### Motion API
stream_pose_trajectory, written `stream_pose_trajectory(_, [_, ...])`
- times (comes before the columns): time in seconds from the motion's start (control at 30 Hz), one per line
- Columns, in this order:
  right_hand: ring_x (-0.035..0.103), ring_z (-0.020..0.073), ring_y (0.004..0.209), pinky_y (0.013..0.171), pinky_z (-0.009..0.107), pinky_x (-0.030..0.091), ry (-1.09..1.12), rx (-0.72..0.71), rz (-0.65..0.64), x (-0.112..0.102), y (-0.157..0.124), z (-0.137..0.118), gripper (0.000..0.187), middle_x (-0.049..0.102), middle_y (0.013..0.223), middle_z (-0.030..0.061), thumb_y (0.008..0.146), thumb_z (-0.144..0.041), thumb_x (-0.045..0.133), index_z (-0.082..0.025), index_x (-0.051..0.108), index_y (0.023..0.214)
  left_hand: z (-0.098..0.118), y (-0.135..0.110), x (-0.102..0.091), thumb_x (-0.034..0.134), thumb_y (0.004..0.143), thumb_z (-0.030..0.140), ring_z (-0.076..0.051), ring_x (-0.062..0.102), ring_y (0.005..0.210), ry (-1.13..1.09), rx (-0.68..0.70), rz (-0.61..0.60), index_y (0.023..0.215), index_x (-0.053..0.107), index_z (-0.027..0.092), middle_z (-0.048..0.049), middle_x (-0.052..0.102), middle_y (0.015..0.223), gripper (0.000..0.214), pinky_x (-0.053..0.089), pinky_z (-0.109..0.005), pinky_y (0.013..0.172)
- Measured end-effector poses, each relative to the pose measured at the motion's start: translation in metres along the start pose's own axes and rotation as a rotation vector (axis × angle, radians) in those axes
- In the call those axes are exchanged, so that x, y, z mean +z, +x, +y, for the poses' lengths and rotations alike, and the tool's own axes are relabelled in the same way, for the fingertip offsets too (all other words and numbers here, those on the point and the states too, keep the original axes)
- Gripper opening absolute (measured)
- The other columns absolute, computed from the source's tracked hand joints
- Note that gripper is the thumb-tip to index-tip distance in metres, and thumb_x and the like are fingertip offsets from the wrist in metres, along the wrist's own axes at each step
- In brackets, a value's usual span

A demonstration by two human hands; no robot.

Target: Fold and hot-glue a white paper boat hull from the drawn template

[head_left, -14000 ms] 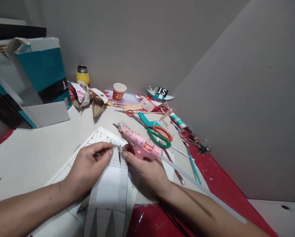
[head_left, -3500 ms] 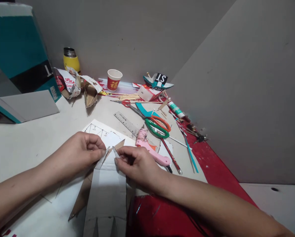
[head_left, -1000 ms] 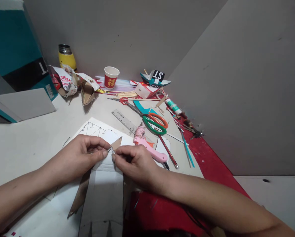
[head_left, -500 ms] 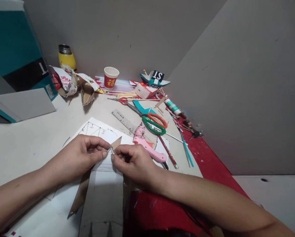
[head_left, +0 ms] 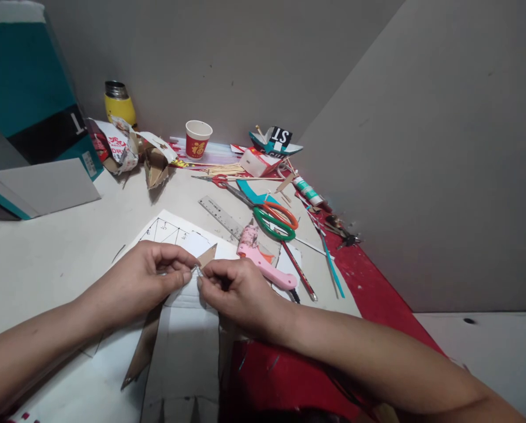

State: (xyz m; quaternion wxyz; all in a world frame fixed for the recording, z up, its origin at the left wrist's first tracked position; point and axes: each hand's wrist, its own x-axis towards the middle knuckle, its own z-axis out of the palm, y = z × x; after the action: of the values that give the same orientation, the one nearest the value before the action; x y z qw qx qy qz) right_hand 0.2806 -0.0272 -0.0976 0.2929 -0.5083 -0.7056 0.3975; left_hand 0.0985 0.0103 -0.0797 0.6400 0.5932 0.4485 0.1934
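Observation:
My left hand [head_left: 150, 273] and my right hand [head_left: 243, 291] meet above a long grey-white cardboard piece [head_left: 183, 352], thumbs and forefingers pinched. Between the fingertips is a tiny pale bit, too small to name, near the far end of that piece. A brown cardboard strip [head_left: 143, 351] slants beneath the long piece, and a pointed brown tip [head_left: 208, 254] shows just beyond my fingers. Under all this lies a white paper [head_left: 170, 230] with drawn lines. Close to my right hand is a pink hot glue gun [head_left: 265, 264]. My fingers partly cover the far end of the cardboard.
Beyond the glue gun lie a ruler [head_left: 221, 215], scissors [head_left: 275, 222] and a dark red pencil [head_left: 298, 270]. A paper cup [head_left: 197, 141] and a yellow jar [head_left: 120, 108] stand at the back. A teal box [head_left: 24, 76] rises at the left; a wall [head_left: 443, 147] borders the right.
My fingertips have shifted only very slightly around the tiny pale bit. Both hands stay pinched in the same place, and the things on the table have not moved.

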Motion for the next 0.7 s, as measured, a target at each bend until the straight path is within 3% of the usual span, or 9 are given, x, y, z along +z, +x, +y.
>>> stream_pose_trajectory(0.27, [0.028,0.0073,0.052,0.048,0.019,0.025,-0.006,0.0,-0.026,-0.002,0.0,-0.002,0.024,0.03,0.053,-0.0069,0.077,-0.014,0.049,-0.019,0.038,0.056,-0.004,0.001,-0.001,0.063,0.079,0.024,-0.014,0.057,0.07,0.022,0.057,-0.004,0.099,0.068,0.018,0.0004,0.067,0.075,0.021,0.041,-0.026,0.066])
stream_pose_trajectory(0.57, [0.03,0.0074,0.053,0.047,0.02,0.024,-0.017,0.045,-0.085,-0.007,0.003,-0.003,0.029,0.03,0.054,-0.0067,0.078,-0.014,0.05,-0.019,0.036,0.054,-0.006,0.001,-0.002,0.06,0.081,0.021,-0.012,0.051,0.067,0.047,0.085,-0.031,0.089,0.069,0.02,0.0024,0.061,0.071,0.012,0.037,-0.023,0.062])
stream_pose_trajectory(0.7, [0.032,0.0076,0.052,0.046,0.02,0.026,0.034,0.118,-0.156,-0.011,0.003,-0.006,0.027,0.034,0.054,-0.0069,0.081,-0.02,0.055,-0.018,0.043,0.056,-0.005,0.002,-0.002,0.061,0.082,0.023,-0.012,0.051,0.069,0.038,0.09,-0.031,0.089,0.069,0.019,0.0014,0.062,0.073,0.011,0.038,-0.024,0.063])
